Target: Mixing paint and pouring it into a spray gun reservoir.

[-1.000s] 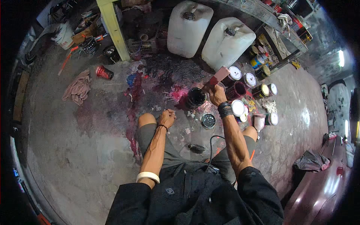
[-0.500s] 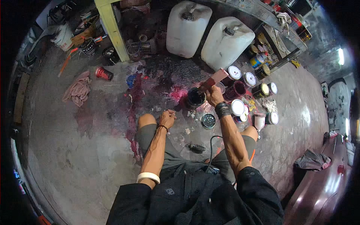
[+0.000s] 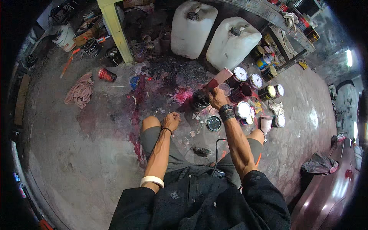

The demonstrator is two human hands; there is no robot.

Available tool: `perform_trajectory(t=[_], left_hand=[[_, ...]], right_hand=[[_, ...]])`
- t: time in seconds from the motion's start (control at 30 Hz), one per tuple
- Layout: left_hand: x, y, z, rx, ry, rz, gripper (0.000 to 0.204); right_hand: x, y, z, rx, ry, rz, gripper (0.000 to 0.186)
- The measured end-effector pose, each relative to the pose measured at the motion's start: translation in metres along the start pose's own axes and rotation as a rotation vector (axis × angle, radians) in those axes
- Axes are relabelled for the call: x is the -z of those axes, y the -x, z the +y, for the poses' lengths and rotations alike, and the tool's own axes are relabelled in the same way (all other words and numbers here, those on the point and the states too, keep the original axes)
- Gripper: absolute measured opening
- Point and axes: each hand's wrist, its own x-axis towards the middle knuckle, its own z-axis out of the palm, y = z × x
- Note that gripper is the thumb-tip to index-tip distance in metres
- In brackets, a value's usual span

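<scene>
My right hand [image 3: 218, 98] grips a flat strip [image 3: 221, 78] painted dull pink and dark red. The strip tilts up and away from me, its lower end by the rim of an open can of dark paint [image 3: 201, 99]. Whether it touches the can, I cannot tell. Just beyond my right fingers stands a clear plastic cup [image 3: 225, 89], with an open tin of dark red paint [image 3: 242, 92] to its right. On the near side lies a round dark lid [image 3: 213, 123]. My left hand [image 3: 172, 121] is curled beside my left knee; its fingers hide whatever may be inside.
Several lidded paint cans [image 3: 243, 110] crowd the right, with a spray gun cup [image 3: 265, 124] near my right knee. Two white jerrycans [image 3: 193, 28] stand behind. A pink rag [image 3: 79, 91] and a red cup [image 3: 107, 74] lie left. A dark brush [image 3: 202, 151] lies between my legs.
My right hand has shifted slightly left and toward me with the strip, showing more of the clear cup. My left hand has stayed in place.
</scene>
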Motion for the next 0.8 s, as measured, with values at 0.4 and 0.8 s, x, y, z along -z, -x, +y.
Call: perform_trajectory(t=[0.4,0.8], left_hand=[[-0.002,0.000,0.000,0.062,0.069,-0.002,0.020],[0.003,0.004,0.008,0.068,0.027,0.014,0.019]], right_hand=[[0.022,-0.010,-0.016,-0.025,0.099,-0.145,0.021],[0.013,-0.004,0.024,0.187,-0.007,-0.148,0.015]])
